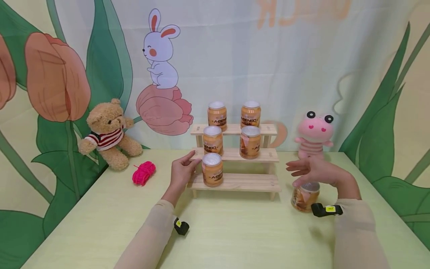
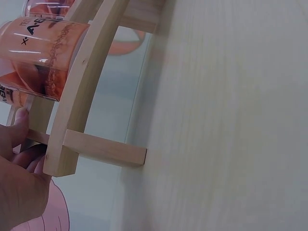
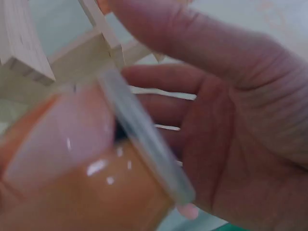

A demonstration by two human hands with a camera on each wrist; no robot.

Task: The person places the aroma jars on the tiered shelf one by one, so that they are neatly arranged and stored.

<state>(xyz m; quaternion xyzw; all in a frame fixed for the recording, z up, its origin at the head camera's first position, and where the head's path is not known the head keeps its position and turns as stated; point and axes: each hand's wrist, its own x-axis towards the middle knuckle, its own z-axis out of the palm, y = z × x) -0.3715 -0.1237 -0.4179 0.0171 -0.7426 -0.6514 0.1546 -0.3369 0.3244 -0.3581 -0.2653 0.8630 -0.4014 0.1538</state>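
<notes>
Rack: we take the three-step wooden rack (image 1: 235, 155) as our landmark; it stands on the pale green table (image 1: 235, 235) and carries five orange cans, two on the top step, two on the middle step and one at the left of the bottom step.

Left hand: our left hand (image 1: 181, 172) rests against the rack's left end, fingers relaxed and holding nothing, right beside the bottom-step can (image 1: 212, 170). The left wrist view shows fingers lying against the side post, so we judge it is steadying the rack.

Right hand: our right hand (image 1: 315, 171) hovers to the right of the rack with fingers spread, just above the loose can (image 1: 305, 196). The right wrist view shows the palm wide over the can's lid (image 3: 144, 144); the fingers are not curled round it.

Loose can: it stands upright on the table, to the right of the rack's bottom step and apart from it.

Step in hand: we judge we are reaching for the sixth can, with the right half of the bottom step bare.

Next move: it calls for closing the fingers round the can's wall and keeping it upright on the way to the rack.

Also near: a teddy bear (image 1: 108, 133) and pink yarn (image 1: 143, 173) lie left of the rack, a pink plush toy (image 1: 314, 133) to its right.
</notes>
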